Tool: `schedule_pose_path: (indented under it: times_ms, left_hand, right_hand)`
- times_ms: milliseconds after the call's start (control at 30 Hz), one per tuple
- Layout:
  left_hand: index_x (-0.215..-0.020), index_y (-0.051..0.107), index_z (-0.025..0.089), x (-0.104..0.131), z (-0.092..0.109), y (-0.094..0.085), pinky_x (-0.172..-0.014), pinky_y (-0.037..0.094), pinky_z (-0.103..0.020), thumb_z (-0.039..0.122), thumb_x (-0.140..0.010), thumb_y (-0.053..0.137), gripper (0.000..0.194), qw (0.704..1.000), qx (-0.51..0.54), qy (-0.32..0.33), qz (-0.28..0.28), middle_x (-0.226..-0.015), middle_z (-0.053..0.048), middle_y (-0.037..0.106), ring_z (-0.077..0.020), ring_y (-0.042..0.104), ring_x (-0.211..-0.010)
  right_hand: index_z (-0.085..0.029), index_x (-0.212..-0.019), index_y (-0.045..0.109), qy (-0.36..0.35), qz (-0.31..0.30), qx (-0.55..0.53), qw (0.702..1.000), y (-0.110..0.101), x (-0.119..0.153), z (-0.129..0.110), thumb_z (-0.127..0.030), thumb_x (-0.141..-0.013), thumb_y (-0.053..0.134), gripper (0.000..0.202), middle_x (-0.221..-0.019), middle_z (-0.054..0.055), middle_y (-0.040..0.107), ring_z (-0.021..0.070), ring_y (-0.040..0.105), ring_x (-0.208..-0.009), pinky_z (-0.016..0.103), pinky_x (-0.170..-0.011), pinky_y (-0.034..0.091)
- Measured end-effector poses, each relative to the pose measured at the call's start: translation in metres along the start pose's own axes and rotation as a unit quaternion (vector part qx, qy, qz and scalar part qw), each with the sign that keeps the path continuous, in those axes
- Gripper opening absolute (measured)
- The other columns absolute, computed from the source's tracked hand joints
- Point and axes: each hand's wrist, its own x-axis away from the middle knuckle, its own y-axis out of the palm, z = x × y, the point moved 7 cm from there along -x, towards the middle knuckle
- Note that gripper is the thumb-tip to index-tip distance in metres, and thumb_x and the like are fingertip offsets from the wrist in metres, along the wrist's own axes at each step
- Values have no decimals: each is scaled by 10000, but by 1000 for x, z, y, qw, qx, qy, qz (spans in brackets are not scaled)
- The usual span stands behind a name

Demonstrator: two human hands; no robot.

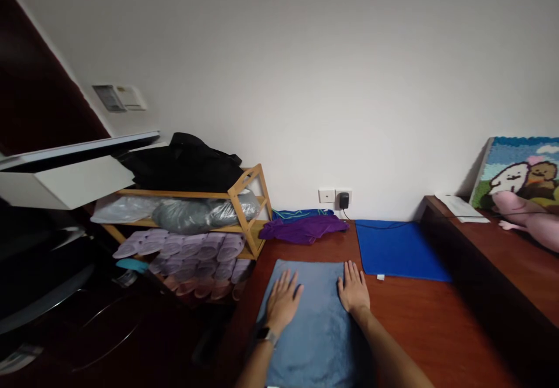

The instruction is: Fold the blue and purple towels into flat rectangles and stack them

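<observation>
A grey-blue towel point(317, 330) lies spread flat on a reddish wooden table point(419, 324). My left hand point(283, 302) rests palm down on the towel's left half, fingers apart, a watch on its wrist. My right hand point(353, 290) lies flat at the towel's right edge, fingers spread. Neither hand holds anything.
A blue mat point(397, 250) lies at the back right, a purple cloth point(303, 229) and a blue cloth at the back by a wall socket with a plug point(343, 200). A wooden rack point(244, 201) with slippers and bags stands left. A raised wooden ledge point(502, 260) with a picture is right.
</observation>
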Motion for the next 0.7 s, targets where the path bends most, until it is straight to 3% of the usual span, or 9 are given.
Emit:
schedule_pose_path:
  times_ms: [100, 200, 433, 500, 600, 700]
  left_hand:
    - [-1574, 378, 203, 25, -72, -8, -1232, 292, -489, 562, -1042, 282, 649, 998, -25, -66, 6, -1646, -104, 363, -271, 333, -1520]
    - [-1587, 338, 159, 42, -102, -12, -1236, 293, -479, 549, -1042, 283, 672, 996, -35, -76, 21, -1644, -118, 361, -261, 333, -1520]
    - [-1559, 394, 139, 45, -86, -20, -1236, 291, -481, 511, -1048, 288, 641, 996, -31, -69, 42, -1626, -132, 395, -263, 353, -1510]
    - [-1547, 416, 136, 44, -86, -26, -1229, 302, -480, 511, -1045, 297, 637, 996, -26, -72, 51, -1619, -132, 413, -269, 361, -1506]
    - [-1502, 487, 125, 45, -85, -40, -1211, 332, -474, 450, -1043, 314, 588, 995, -21, -66, 77, -1596, -142, 453, -285, 396, -1484]
    - [-1420, 582, 112, 54, -66, -57, -1209, 333, -467, 352, -1042, 303, 528, 993, -16, -41, 109, -1555, -154, 509, -291, 432, -1457]
  right_hand:
    - [-91, -1615, 156, 1, 1, 5, 1000, 1, 1, 1, -430, -1006, 188, 697, -1700, 62, 130, 209, 88, -1575, 411, -1265, 24]
    - [-89, -1614, 159, -1, -2, 12, 1000, -1, 2, 0, -433, -1006, 191, 699, -1700, 62, 126, 209, 87, -1575, 409, -1265, 37]
    - [-46, -1599, 207, 5, -8, 42, 999, -23, 13, -11, -382, -1016, 207, 672, -1687, 115, 174, 240, 139, -1567, 416, -1265, 62]
    - [-46, -1597, 225, -3, 19, 34, 999, -24, 37, -12, -365, -1023, 187, 657, -1686, 114, 179, 241, 132, -1569, 417, -1268, 64]
    - [-89, -1599, 261, -37, 59, 11, 998, -14, 96, -8, -384, -1029, 180, 647, -1686, 71, 189, 235, 131, -1569, 418, -1274, 86]
    - [-117, -1599, 276, -49, 54, -4, 997, 4, 152, 2, -451, -1031, 192, 665, -1683, 46, 190, 236, 154, -1565, 424, -1276, 123]
